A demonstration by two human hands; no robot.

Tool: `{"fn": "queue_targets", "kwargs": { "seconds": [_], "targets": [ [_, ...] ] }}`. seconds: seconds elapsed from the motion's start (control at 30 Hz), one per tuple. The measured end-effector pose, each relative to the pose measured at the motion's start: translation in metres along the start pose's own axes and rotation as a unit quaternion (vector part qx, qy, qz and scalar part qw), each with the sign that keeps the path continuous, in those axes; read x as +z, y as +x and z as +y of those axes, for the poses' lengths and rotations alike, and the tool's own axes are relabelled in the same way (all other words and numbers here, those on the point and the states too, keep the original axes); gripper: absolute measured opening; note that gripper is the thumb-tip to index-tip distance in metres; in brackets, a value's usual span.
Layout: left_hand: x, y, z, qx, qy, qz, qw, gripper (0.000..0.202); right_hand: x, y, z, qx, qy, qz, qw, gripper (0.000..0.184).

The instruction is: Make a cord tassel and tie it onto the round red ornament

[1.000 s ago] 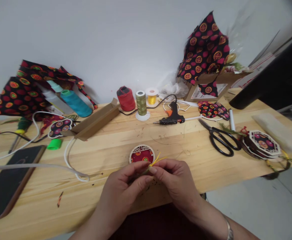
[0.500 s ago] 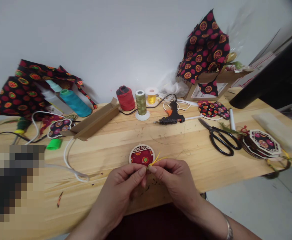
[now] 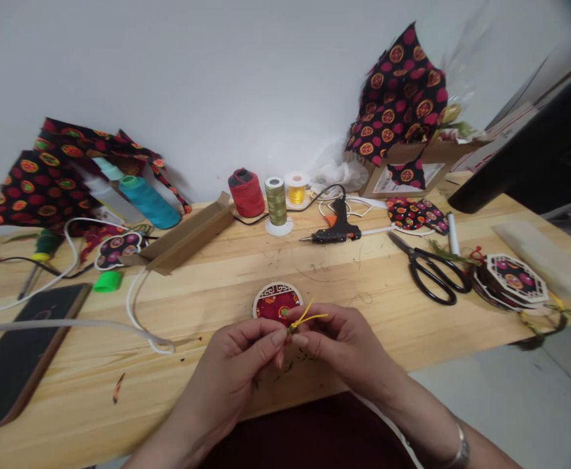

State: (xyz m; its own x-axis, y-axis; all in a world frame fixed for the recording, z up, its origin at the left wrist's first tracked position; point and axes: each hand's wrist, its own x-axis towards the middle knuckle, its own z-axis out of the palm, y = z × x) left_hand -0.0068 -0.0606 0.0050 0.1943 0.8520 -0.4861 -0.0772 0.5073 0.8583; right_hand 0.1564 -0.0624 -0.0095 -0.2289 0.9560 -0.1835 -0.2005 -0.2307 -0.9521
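Note:
Between my two hands is a yellow cord [image 3: 305, 319], its two loose ends sticking up to the right from a small knot. My left hand [image 3: 246, 358] pinches the knot end between thumb and forefinger. At the knot's right side, the thumb and forefinger of my right hand [image 3: 338, 339] close on the cord too. Some dark greenish strand shows at the knot, partly hidden by the fingertips. Just behind my hands a round wooden-framed ornament [image 3: 276, 301] with red patterned fabric lies flat on the table [image 3: 207, 286].
Black-handled scissors [image 3: 434, 277] and a stack of octagonal ornaments [image 3: 514, 280] lie at right. A glue gun [image 3: 336, 228] and thread spools [image 3: 276, 205] stand behind. At left are a phone [image 3: 26, 352], white cable [image 3: 133, 306] and an open cardboard tray [image 3: 187, 238].
My right hand has shifted slightly, and its fingertips sit a little apart from the left ones. More of the knot and yellow ends shows. The ornament has stayed in place.

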Motion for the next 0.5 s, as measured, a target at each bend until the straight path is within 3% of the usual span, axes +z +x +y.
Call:
{"fn": "queue_targets", "kwargs": {
  "seconds": [0.13,0.3,0.5],
  "targets": [
    [-0.002,-0.001,0.002,0.024,0.045,-0.003,0.999,0.013,-0.014,0.004,-0.008,-0.019,-0.064,-0.081,0.994,0.022],
    [-0.004,-0.006,0.008,0.107,0.204,-0.024,0.973,0.019,-0.029,0.013,-0.022,-0.07,-0.192,-0.096,0.974,0.018],
    [-0.005,-0.01,0.01,0.141,0.303,-0.015,0.942,0.02,-0.033,0.018,-0.043,-0.183,-0.35,-0.115,0.911,0.015]
  ]
}}
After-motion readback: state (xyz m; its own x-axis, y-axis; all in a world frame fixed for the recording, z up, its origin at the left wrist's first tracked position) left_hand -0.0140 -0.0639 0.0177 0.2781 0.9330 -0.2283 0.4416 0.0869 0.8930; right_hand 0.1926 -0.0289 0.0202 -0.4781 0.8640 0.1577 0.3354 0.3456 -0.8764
